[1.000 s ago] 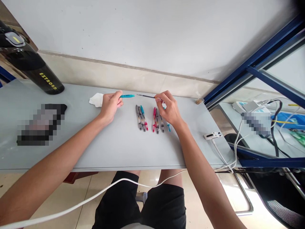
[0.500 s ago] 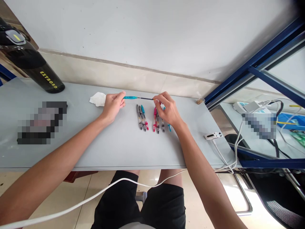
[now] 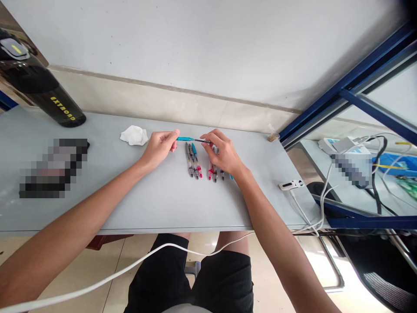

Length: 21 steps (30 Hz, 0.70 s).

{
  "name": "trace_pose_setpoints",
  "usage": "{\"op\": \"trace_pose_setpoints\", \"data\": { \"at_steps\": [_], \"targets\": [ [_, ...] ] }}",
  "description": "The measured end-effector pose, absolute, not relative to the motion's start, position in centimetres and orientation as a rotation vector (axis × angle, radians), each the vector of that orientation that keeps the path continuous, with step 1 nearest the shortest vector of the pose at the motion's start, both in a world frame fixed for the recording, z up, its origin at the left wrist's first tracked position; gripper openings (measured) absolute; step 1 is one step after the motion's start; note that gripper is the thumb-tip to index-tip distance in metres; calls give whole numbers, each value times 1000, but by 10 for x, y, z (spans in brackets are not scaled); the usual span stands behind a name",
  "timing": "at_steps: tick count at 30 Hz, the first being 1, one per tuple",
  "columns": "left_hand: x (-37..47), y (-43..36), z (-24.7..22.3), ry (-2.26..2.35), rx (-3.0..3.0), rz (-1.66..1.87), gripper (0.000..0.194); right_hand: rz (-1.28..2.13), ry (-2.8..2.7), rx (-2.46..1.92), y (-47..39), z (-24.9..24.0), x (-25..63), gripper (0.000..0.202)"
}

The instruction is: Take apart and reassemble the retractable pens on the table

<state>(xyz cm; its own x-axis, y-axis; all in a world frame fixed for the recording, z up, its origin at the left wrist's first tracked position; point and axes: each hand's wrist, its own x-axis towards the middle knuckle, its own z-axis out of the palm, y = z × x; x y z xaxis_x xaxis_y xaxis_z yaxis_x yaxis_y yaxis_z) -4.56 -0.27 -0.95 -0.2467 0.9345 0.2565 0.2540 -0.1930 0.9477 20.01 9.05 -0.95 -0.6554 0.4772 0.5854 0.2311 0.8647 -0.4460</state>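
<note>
My left hand (image 3: 162, 147) is closed around a teal pen barrel (image 3: 185, 139), which points to the right above the table. A thin dark pen refill (image 3: 201, 141) runs from the barrel's open end to my right hand (image 3: 221, 151), whose thumb and fingers pinch its far part. Below and between my hands lies a group of pens (image 3: 194, 161) with grey and teal bodies and dark or red tips. A second group of pens (image 3: 215, 173) is partly hidden under my right hand.
A crumpled white tissue (image 3: 134, 135) lies left of my left hand. Farther left are a blurred dark device (image 3: 54, 169) and a dark bottle (image 3: 61, 102). A small clear cup (image 3: 273, 136) and a white plug-like device (image 3: 291, 185) with cables sit on the right of the table (image 3: 182, 204).
My hands have come closer together, the right moving left and the left slightly right. Less of the dark refill shows between the teal barrel and my right fingers.
</note>
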Motion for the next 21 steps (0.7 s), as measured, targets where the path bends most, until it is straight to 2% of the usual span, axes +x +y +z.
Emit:
{"op": "trace_pose_setpoints", "data": {
  "at_steps": [21],
  "targets": [
    [-43,-4,-10,1455,1472,1426,49,450,-2289,-473,88,-6,198,23]
  ]
}}
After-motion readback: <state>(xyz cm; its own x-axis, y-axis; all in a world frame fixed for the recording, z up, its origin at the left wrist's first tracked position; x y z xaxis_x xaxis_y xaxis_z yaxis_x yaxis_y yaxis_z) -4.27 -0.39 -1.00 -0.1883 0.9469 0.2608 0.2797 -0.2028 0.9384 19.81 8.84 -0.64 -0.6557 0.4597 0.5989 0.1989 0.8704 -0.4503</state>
